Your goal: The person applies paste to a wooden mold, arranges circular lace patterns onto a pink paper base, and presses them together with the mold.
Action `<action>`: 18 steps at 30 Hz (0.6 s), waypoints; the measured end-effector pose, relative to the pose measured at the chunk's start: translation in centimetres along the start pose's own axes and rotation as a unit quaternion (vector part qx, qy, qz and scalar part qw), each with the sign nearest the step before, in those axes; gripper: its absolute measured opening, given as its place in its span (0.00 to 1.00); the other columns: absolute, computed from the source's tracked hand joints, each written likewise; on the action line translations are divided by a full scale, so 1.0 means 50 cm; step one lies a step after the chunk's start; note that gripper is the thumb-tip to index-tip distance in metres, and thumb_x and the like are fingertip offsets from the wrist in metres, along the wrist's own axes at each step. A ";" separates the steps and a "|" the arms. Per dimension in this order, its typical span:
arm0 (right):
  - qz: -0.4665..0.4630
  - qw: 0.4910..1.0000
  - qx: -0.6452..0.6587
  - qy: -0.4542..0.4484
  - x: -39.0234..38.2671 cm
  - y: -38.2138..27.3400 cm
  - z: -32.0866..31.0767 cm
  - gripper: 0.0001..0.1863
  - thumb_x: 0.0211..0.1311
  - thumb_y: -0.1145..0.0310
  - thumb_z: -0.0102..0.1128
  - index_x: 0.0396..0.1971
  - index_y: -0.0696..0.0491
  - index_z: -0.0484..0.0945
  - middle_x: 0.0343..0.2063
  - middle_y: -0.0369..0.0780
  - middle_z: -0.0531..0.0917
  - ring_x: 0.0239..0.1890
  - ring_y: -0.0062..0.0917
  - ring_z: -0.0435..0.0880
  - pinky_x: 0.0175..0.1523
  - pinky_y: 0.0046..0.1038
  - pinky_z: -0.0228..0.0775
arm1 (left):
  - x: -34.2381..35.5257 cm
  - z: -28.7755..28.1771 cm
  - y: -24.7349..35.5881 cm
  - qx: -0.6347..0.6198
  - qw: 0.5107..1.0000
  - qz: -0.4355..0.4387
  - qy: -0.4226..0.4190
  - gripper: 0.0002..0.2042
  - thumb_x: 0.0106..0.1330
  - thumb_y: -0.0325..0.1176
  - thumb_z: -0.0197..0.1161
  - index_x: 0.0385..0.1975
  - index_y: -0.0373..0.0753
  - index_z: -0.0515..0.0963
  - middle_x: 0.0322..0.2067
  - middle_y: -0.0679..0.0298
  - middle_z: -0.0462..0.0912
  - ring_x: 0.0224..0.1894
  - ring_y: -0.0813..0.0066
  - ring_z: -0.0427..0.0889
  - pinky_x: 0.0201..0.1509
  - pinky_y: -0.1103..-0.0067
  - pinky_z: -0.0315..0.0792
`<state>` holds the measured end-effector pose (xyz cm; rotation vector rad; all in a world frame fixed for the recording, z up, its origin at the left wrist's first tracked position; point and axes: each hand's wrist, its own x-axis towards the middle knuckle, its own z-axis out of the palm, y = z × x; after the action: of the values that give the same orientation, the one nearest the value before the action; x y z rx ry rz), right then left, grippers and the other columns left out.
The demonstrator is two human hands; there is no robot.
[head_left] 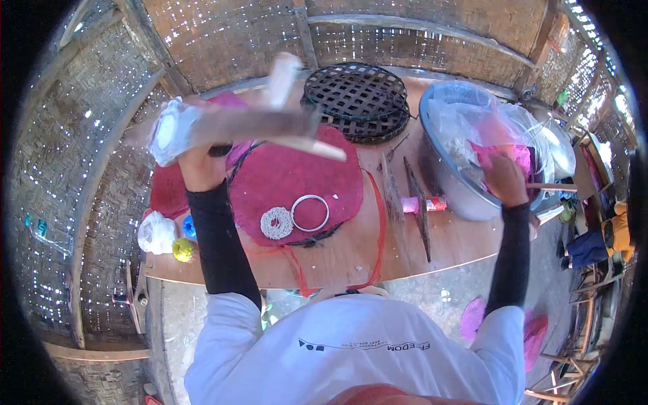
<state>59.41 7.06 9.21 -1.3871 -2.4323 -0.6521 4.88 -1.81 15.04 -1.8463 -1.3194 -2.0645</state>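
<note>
My left hand (199, 162) is raised at the left of the table, closed on a motion-blurred wooden piece (263, 125) with a white wrapped bundle (165, 131) at its end. Pale wooden parts stick out from it. My right hand (506, 175) is inside a grey-blue tub (432, 155) at the right, at a bundle of pink material (520, 155) among clear plastic bags (459, 125); its fingers are curled, and what they grip is unclear. A thin wooden stick (550, 187) lies across the tub's right side beside it. A white beaded ring (277, 223) and a plain white hoop (325, 216) rest on a red round mat (293, 175).
Dark lattice trays (354, 94) are stacked at the table's back. Long dark wooden tools (417, 209) and a red can (435, 204) lie beside the tub. A white bag (155, 233) and yellow twine (182, 250) sit front left. Woven walls surround the wooden table (445, 246).
</note>
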 end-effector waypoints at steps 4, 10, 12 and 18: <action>0.145 0.693 0.674 -0.210 0.144 -0.341 -0.121 0.25 0.62 0.53 0.40 0.51 0.55 0.66 0.49 0.45 0.72 0.44 0.32 0.74 0.46 0.29 0.67 | 0.014 0.086 0.043 -0.576 0.791 -0.028 -0.203 0.13 0.49 0.30 0.63 0.35 0.47 0.71 0.36 0.64 0.64 0.45 0.71 0.66 0.52 0.72 0.60; 0.197 -0.075 0.896 -0.390 0.140 -0.566 -0.124 0.33 0.58 0.40 0.36 0.52 0.53 0.63 0.43 0.45 0.72 0.24 0.23 0.74 0.27 0.22 0.69 | -0.094 0.147 0.009 -0.822 0.543 -0.054 -0.162 0.15 0.45 0.28 0.65 0.34 0.44 0.71 0.35 0.65 0.69 0.41 0.70 0.70 0.52 0.71 0.64; 0.093 -0.121 0.919 -0.363 0.120 -0.585 -0.112 0.32 0.58 0.42 0.38 0.52 0.53 0.62 0.41 0.45 0.74 0.22 0.22 0.74 0.25 0.21 0.68 | -0.113 0.064 -0.010 -0.623 0.742 -0.225 -0.099 0.19 0.44 0.26 0.64 0.40 0.41 0.72 0.41 0.62 0.72 0.44 0.66 0.71 0.52 0.71 0.64; 0.119 0.759 0.640 -0.029 0.177 -0.450 0.025 0.29 0.58 0.56 0.50 0.55 0.57 0.58 0.37 0.46 0.77 0.31 0.26 0.78 0.35 0.23 0.70 | -0.211 -0.041 -0.038 0.008 0.936 -0.350 0.030 0.18 0.47 0.23 0.61 0.41 0.35 0.70 0.39 0.60 0.76 0.39 0.73 0.75 0.45 0.80 0.68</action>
<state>35.51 4.30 6.39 -0.9676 -1.8320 0.9959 5.10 -6.81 5.33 -1.4011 -2.2027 -2.3468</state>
